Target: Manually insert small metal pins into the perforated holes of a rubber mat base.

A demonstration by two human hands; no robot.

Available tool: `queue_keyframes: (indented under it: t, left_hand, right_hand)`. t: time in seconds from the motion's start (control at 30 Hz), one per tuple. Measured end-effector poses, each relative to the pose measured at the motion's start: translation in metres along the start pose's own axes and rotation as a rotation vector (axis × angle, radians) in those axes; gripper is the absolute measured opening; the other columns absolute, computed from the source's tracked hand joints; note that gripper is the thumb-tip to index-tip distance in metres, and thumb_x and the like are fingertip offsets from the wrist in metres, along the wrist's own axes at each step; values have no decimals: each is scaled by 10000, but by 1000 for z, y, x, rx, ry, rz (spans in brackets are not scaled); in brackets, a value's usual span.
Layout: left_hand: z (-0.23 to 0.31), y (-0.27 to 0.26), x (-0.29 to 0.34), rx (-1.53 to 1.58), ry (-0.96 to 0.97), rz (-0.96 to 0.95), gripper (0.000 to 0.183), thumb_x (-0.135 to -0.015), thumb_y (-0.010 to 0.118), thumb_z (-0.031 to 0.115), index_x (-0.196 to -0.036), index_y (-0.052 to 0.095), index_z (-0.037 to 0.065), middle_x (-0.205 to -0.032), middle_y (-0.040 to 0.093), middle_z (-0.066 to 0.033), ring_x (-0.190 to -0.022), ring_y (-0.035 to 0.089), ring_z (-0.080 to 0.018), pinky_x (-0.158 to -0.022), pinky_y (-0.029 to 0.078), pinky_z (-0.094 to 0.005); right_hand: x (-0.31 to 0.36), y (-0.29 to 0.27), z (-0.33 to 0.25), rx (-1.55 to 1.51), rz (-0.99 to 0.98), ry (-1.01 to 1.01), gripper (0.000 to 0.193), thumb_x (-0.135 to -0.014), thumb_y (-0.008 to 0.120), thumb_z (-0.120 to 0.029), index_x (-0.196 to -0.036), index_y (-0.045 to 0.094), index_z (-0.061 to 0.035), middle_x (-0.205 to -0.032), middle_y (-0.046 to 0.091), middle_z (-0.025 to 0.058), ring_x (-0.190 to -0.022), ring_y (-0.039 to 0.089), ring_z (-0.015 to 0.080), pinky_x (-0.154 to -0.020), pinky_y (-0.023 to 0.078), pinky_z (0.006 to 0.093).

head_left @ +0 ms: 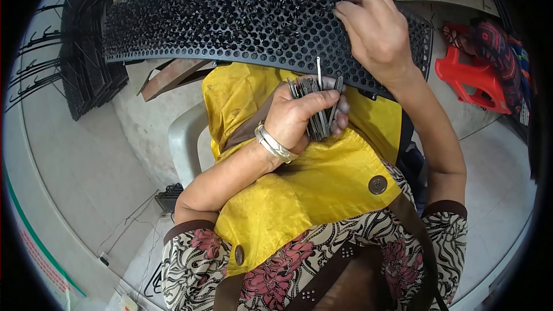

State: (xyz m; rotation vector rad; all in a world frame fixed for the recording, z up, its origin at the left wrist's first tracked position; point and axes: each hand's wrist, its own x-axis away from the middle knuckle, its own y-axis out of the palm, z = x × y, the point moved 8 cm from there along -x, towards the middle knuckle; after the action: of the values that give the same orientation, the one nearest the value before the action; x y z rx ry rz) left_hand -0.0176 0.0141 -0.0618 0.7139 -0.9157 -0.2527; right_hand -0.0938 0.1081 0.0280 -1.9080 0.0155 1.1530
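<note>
Head view: a bundle of thin grey metal strips (315, 126) was gripped upright in the left hand (291, 116), with the thumb laid across the front and one pale strip projecting above the others. Directly beyond the bundle, a black perforated tray (173, 55) extended across the person's front. Small black pieces (230, 14) occupied its holes, densely at left and centre, more sparsely toward the right. The right hand (383, 31) was positioned over the tray's right portion, fingers bent and tips close to the thumb; from where I stood, I could not tell whether it held a piece. A yellow apron (276, 201) lay below the left hand. Outward from the person, a pale plastic chair (183, 144) stood at left, and a red stool (475, 80) at right.
</note>
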Motion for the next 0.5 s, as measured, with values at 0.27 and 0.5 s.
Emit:
queue_keyframes:
  t: [0.27, 0.5]
  left_hand:
    - [6, -1, 2, 0, 52, 13, 120, -793, 521, 32, -903, 510, -14, -727, 586, -128, -595, 584, -205, -508, 480, -274]
    - [5, -2, 3, -55, 51, 47, 106, -793, 521, 29, -888, 517, -17, -740, 593, -137, -602, 592, -209, -514, 486, -277]
  right_hand:
    - [27, 5, -15, -794, -423, 748, 108, -696, 613, 24, -797, 576, 36, -695, 571, 59, -598, 537, 84, -508, 407, 185]
    - [42, -1, 10, -768, -284, 969, 95, -725, 612, 20, -815, 587, 34, -728, 579, 6, -615, 516, 29, -532, 409, 156]
